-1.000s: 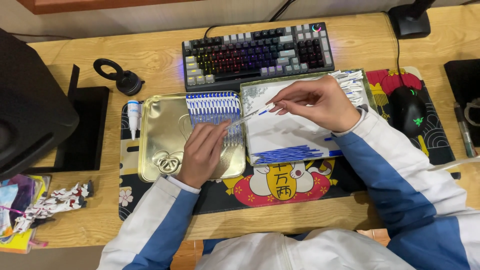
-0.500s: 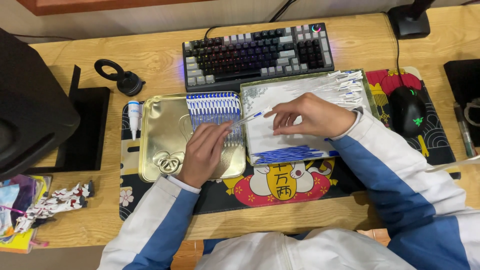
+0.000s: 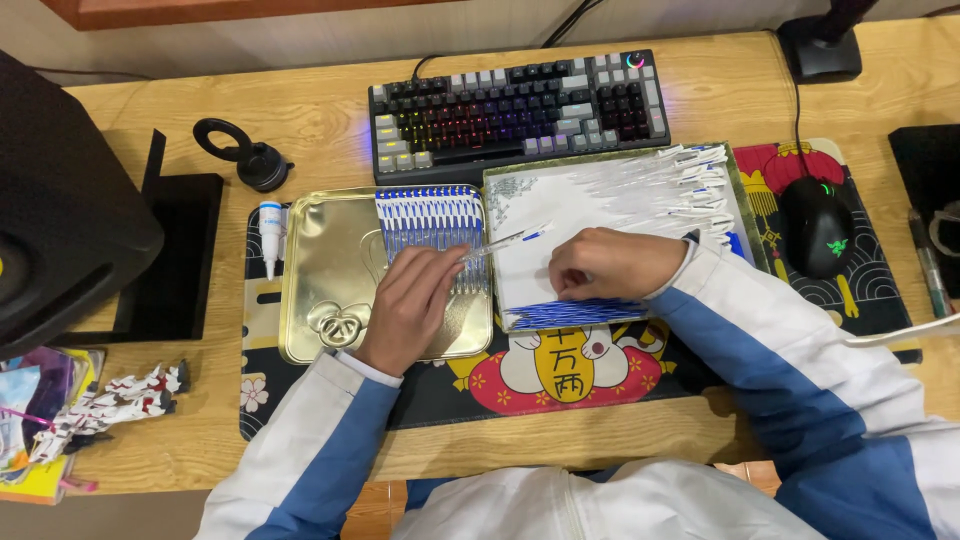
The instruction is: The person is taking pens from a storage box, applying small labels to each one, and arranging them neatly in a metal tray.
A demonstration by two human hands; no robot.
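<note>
Two shallow gold tin trays lie side by side on a printed desk mat. My left hand (image 3: 415,305) rests in the left tray (image 3: 325,245), fingers pinching a thin clear stick with a blue tip (image 3: 505,241) beside a neat row of blue-and-white sticks (image 3: 428,212). My right hand (image 3: 610,263) lies knuckles-up on the right tray (image 3: 560,200), fingers curled over a bundle of blue-tipped sticks (image 3: 575,314) at its near edge. More white sticks (image 3: 690,180) fan out along that tray's far right side.
A backlit keyboard (image 3: 515,105) sits behind the trays. A black mouse (image 3: 817,225) is to the right, a small white bottle (image 3: 270,228) and a black ring stand (image 3: 245,155) to the left. A black speaker (image 3: 60,200) fills the left side; toy parts (image 3: 105,405) lie near the front left.
My right hand has dropped from the upper part of the right tray to its near edge, and the stick it carried is now pinched by my left hand.
</note>
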